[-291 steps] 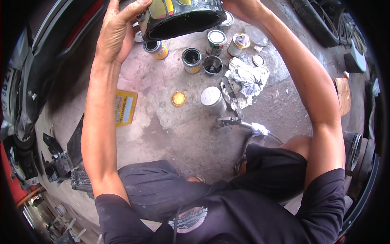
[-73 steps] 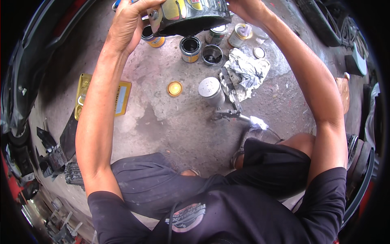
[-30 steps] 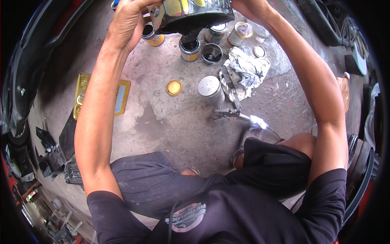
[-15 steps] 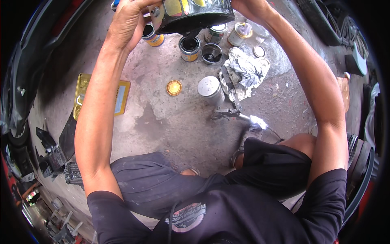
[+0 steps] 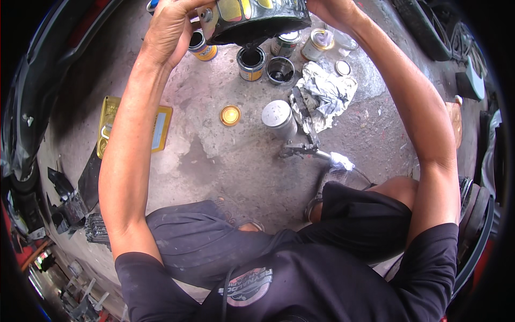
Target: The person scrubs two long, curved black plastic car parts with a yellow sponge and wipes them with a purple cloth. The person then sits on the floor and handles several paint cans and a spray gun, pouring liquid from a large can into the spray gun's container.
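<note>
A large paint can point(image 5: 263, 15) with colourful printed sides and a black-coated end is tilted at the top edge, held between my two hands. My left hand point(image 5: 167, 33) is closed on its left side. My right hand point(image 5: 333, 12) grips its right side, fingers partly hidden and cut off by the frame edge. Black paint point(image 5: 252, 44) runs from its lower rim toward an open small can point(image 5: 251, 73) standing on the floor below. A dark-smeared metal cup point(image 5: 280, 70) stands beside that can.
Left of the pour stands another open can point(image 5: 204, 52); more cans point(image 5: 314, 45) stand to the right. A white rag point(image 5: 330, 94), a spray gun point(image 5: 280, 119) with a hose, a round gold lid point(image 5: 230, 115) and a yellow rectangular tin point(image 5: 161, 129) lie on the concrete floor point(image 5: 182, 107).
</note>
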### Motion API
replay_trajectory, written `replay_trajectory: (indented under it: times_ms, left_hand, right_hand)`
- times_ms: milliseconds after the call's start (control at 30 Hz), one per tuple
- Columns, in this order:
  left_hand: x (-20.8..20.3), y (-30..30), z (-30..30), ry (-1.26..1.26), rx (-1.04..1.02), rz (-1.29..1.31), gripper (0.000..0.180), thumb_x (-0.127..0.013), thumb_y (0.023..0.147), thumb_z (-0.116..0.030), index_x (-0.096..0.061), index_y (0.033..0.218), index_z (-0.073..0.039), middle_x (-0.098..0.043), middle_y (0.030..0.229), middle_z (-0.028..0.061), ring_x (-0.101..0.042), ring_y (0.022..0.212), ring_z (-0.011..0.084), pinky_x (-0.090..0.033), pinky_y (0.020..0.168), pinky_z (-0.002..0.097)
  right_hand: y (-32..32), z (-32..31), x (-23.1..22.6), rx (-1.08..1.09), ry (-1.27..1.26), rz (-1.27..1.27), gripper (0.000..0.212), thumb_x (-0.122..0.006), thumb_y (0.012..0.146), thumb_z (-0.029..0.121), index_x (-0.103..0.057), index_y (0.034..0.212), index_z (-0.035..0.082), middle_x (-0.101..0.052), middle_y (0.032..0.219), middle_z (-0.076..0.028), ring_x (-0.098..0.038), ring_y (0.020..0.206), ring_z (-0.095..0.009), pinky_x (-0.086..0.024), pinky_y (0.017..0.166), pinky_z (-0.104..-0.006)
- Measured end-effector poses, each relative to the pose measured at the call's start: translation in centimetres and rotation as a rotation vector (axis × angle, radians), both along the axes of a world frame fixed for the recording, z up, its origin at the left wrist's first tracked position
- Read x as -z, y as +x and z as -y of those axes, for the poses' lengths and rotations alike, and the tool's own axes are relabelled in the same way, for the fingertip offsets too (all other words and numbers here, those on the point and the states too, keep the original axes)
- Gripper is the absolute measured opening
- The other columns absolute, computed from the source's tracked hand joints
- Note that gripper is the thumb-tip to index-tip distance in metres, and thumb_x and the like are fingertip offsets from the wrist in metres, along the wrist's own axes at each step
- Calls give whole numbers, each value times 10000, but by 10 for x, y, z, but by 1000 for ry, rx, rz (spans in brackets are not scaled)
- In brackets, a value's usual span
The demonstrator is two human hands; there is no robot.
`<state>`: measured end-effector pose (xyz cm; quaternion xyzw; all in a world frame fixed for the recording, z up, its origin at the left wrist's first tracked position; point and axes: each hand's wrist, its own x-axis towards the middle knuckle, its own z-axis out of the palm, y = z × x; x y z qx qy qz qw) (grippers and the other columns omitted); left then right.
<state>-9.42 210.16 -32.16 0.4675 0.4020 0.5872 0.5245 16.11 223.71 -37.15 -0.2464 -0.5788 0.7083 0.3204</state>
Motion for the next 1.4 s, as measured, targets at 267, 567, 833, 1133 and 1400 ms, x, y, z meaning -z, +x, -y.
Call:
replay_trajectory:
  times_ms: [267, 567, 833, 1133, 1400]
  left_hand:
    - [7, 2, -6, 60, 38, 31, 910, -833, 757, -114, -386, 1542, -2, -582, 1400, 128, -549, 1307, 223, -423, 1133, 371]
    - [14, 2, -9, 51, 61, 47, 905, -825, 771, -97, -378, 1552, -2, -574, 1420, 129, -531, 1333, 226, -397, 1155, 368]
    - [26, -2, -11, -44, -2, 50, 1003, -830, 773, -108, -277, 1606, -24, -533, 1464, 142, -512, 1351, 240, -390, 1161, 397]
    - [26, 0, -11, -28, 31, 71, 985, -819, 778, -96, -284, 1601, -17, -539, 1453, 136, -522, 1339, 233, -407, 1151, 379]
    - [21, -1, -9, 2, 41, 62, 963, -823, 769, -98, -321, 1587, -17, -549, 1448, 135, -525, 1338, 233, -405, 1147, 370]
  right_hand:
    - [2, -5, 10, 6, -11, 10, 460, -561, 988, 420, -598, 1270, 59, -678, 1233, -156, -606, 1142, -263, -435, 1034, -464]
    - [4, -7, 21, 32, -23, 41, 475, -553, 985, 468, -592, 1281, 98, -667, 1230, -158, -590, 1151, -263, -427, 1030, -465]
    - [1, -4, 22, 48, -68, 54, 499, -592, 962, 453, -576, 1308, 95, -657, 1220, -144, -586, 1145, -245, -429, 1023, -455]
    - [5, 0, 21, 36, -83, 84, 526, -589, 959, 473, -573, 1317, 88, -663, 1221, -144, -598, 1134, -263, -470, 971, -469]
    - [1, 6, 11, 52, -48, 101, 554, -581, 947, 459, -540, 1356, 87, -645, 1282, -164, -570, 1181, -276, -409, 1044, -472]
